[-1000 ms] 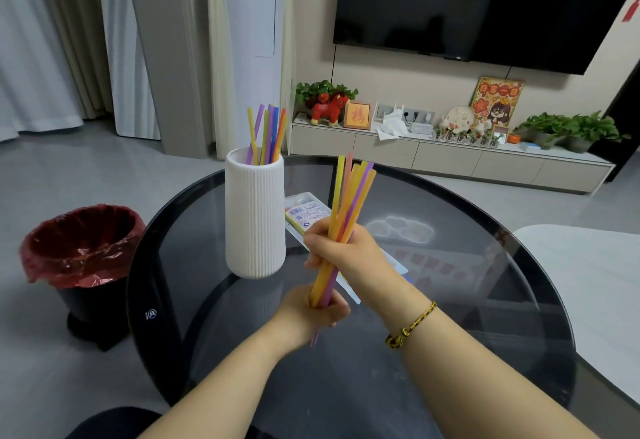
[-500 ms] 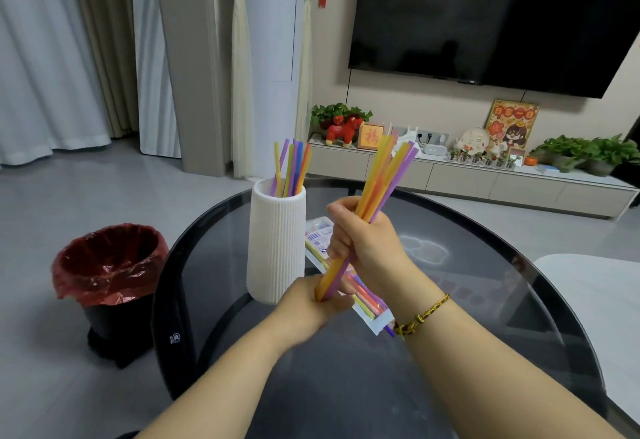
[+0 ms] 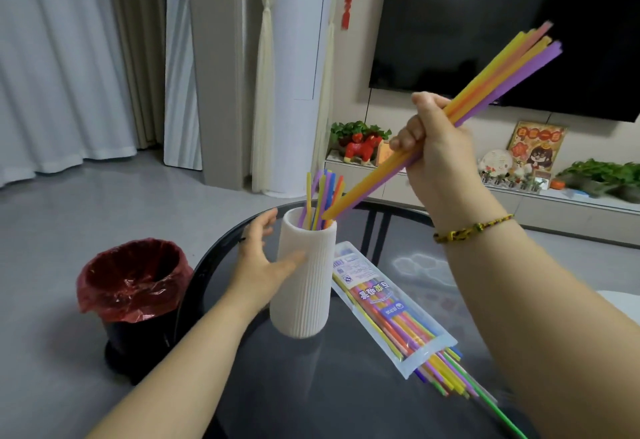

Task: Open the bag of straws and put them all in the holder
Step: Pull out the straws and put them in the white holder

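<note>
Right hand (image 3: 436,151): fist closed round bundle of straws (image 3: 498,71) in yellow, orange, pink and purple, tilted, lower tips at the mouth of ribbed white holder (image 3: 304,293).
Left hand (image 3: 259,262): fingers spread and blurred, thumb against holder wall.
Upright straws (image 3: 323,196): in holder, bases hidden.
Straw bag (image 3: 377,303): flat on glass table (image 3: 346,404), just right of holder, straws spilling from its near end.
Red-lined bin (image 3: 135,282): on the floor, left.
</note>
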Demonstrator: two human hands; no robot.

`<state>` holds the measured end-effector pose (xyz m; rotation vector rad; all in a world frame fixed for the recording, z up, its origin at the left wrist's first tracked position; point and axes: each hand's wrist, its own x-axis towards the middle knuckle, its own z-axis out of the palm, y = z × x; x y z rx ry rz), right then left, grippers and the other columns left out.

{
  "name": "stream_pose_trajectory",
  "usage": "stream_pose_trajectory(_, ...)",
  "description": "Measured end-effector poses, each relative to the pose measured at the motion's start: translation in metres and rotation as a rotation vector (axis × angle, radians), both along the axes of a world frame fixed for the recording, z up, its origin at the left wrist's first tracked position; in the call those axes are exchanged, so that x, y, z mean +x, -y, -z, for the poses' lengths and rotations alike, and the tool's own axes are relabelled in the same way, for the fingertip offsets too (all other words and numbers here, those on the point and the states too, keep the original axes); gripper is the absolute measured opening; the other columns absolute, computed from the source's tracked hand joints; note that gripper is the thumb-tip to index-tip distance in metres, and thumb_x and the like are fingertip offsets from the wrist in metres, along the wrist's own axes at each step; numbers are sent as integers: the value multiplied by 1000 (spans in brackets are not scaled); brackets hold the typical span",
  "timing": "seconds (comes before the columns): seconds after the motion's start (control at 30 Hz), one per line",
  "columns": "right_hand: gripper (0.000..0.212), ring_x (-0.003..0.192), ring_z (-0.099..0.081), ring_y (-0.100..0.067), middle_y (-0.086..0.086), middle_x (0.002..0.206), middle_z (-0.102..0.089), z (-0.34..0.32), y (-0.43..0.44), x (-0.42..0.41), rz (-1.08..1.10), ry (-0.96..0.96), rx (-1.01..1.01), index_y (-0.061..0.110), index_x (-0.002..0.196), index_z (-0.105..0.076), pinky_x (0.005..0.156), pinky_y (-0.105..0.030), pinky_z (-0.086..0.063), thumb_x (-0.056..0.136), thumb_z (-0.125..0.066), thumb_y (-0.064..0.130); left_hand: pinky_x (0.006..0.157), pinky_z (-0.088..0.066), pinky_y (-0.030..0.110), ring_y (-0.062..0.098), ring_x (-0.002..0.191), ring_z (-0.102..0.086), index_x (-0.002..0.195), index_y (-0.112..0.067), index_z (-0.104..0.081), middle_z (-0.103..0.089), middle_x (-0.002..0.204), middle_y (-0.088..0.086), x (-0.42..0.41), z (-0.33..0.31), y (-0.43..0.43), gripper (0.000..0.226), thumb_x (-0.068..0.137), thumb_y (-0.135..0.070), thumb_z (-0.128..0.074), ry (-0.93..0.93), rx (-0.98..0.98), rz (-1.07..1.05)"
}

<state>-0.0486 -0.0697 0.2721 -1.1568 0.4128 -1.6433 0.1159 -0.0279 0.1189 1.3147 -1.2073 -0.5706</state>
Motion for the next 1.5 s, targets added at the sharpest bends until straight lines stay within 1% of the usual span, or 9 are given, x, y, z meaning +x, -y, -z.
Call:
stream_pose_trajectory(0.13,21,32,-43,-6,7,31,-42,1,12,23,42,-47,30,15,70,-51,40,-18,-45,90,-49,8,97,-31,36,20,131,-30,141,-32,-5,-25,149,0,-3,0,19,114,55,-36,-81,79,124,104)
stream_pose_trajectory(0.3,22,28,-43,-5,8,28,-42,27,18,50,32,-290,82,12,69,-50,37,-15,-45,89,-49,4,92,-26,28,21,128,-35,141,-27,6,-33,142,1,-8,-1,40,129,50,-34,-85,69,106,106)
stream_pose_trajectory(0.43,27,27,-46,-6,6,30,-45,54,17,63,-4,-513,104,15,64,-52,38,-16,-44,88,-50,3,66,-28,4,-3,85,-44,135,-20,-20,-44,100,-18,-14,-1,44,98,58,-26,-80,111,43,31)
stream_pose_trajectory(0.53,29,26,-46,-3,-1,42,-45,66,16,72,-70,-630,156,12,60,-50,35,-12,-43,87,-49,1,55,-41,7,2,68,-57,89,-20,-46,-55,74,-16,-15,-2,51,45,52,-31,-70,164,-26,44)
stream_pose_trajectory(0.83,15,44,-49,-6,-1,59,-50,64,21,78,-36,-961,240,11,70,-54,30,-4,-38,83,-55,4,63,-50,12,13,86,-61,103,-23,-49,-61,92,-7,-13,-1,51,50,60,-15,-73,143,-40,77)
stream_pose_trajectory(0.97,22,49,-43,-5,-16,76,-61,64,22,76,17,-989,228,-1,100,-62,29,-2,-31,80,-62,8,84,-51,31,20,100,-57,119,-15,-44,-59,112,4,-12,-2,50,67,60,-17,-76,155,-15,87)
stream_pose_trajectory(1.1,3,55,-47,-7,1,64,-51,64,21,77,62,-1003,136,13,79,-59,36,-1,-35,81,-62,12,79,-50,30,23,102,-57,121,-11,-43,-58,115,8,-11,-3,46,69,60,-17,-77,114,22,94)
stream_pose_trajectory(1.3,40,94,-55,-11,-10,118,-62,55,19,68,121,-905,-9,7,124,-52,74,-16,-47,84,-60,10,62,-41,18,17,98,-50,122,-21,-38,-50,111,0,-13,-2,31,85,47,-38,-73,82,44,101)
stream_pose_trajectory(1.5,33,89,-57,-6,-1,102,-60,46,6,41,261,-809,-193,0,118,-55,68,2,-46,86,-56,1,82,-41,32,19,110,-47,127,-23,-41,-46,122,0,-16,7,11,96,45,-67,-68,119,22,-9)
